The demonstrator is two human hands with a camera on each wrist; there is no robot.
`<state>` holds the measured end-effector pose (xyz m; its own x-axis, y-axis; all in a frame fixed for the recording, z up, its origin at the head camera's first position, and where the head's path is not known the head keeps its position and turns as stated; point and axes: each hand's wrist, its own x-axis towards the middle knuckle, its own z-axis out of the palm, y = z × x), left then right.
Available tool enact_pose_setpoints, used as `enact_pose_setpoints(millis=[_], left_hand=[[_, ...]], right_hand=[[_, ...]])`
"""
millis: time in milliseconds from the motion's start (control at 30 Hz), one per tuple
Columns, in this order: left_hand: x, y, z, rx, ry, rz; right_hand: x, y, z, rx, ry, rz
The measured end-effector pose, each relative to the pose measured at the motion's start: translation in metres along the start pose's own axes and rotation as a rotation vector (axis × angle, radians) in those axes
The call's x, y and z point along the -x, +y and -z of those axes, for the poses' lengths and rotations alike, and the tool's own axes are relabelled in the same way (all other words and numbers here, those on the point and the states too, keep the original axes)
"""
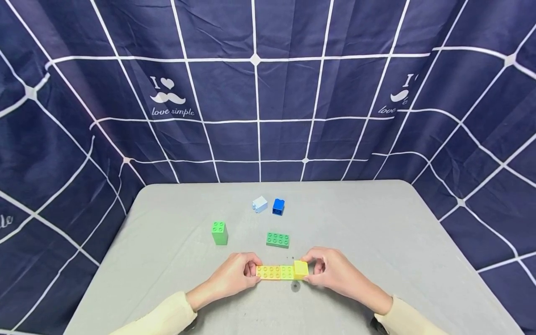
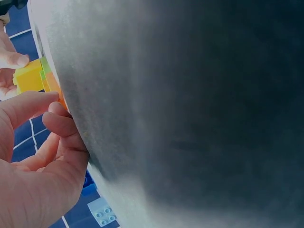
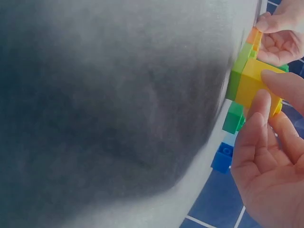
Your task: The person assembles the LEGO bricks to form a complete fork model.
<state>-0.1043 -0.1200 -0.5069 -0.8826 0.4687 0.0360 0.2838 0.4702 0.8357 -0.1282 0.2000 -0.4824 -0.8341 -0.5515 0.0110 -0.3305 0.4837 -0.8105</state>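
Grey and bare-looking near its edges, the table [image 1: 377,223] carries everything in front of a navy checked cloth backdrop [image 1: 259,83]. Near its front edge lies a row of joined bricks [image 1: 275,272], orange-yellow and lime studded plates with a yellow block [image 1: 300,269] standing at the right end. The left hand [image 1: 234,275] pinches the row's left end between thumb and curled fingers; the right hand [image 1: 335,272] pinches the yellow block likewise, so the row spans the gap between the two grips. Being hard moulded plastic, the row likely handles light and stiff, somewhat slick on its smooth sides, and best taken by the ends or long flanks. Beyond it rest a flat green brick [image 1: 278,239], a tall green brick [image 1: 219,232], a blue brick [image 1: 278,206] and a pale blue brick [image 1: 260,204].
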Motion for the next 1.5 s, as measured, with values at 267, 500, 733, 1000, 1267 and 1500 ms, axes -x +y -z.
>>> enact_pose_setpoints(millis=[267,500,733,1000,1267,1500], left_hand=[[0.002,0.000,0.000,0.007,0.004,-0.008],[0.002,0.000,0.000,0.009,0.000,-0.003],[-0.002,0.001,-0.001,-0.010,-0.005,-0.016],[-0.003,0.000,-0.002,-0.004,-0.008,-0.027],[-0.003,-0.001,0.001,-0.019,-0.017,-0.022],[-0.002,0.001,0.003,-0.010,-0.022,-0.010]], right_hand=[[0.000,0.002,-0.002,-0.015,-0.002,-0.012],[0.005,0.003,-0.007,0.026,0.033,0.000],[0.007,0.009,-0.008,0.018,0.064,0.029],[0.009,0.009,-0.006,-0.002,0.041,0.068],[0.008,0.005,-0.005,0.036,0.042,0.135],[0.008,0.001,-0.007,0.078,0.038,0.154]])
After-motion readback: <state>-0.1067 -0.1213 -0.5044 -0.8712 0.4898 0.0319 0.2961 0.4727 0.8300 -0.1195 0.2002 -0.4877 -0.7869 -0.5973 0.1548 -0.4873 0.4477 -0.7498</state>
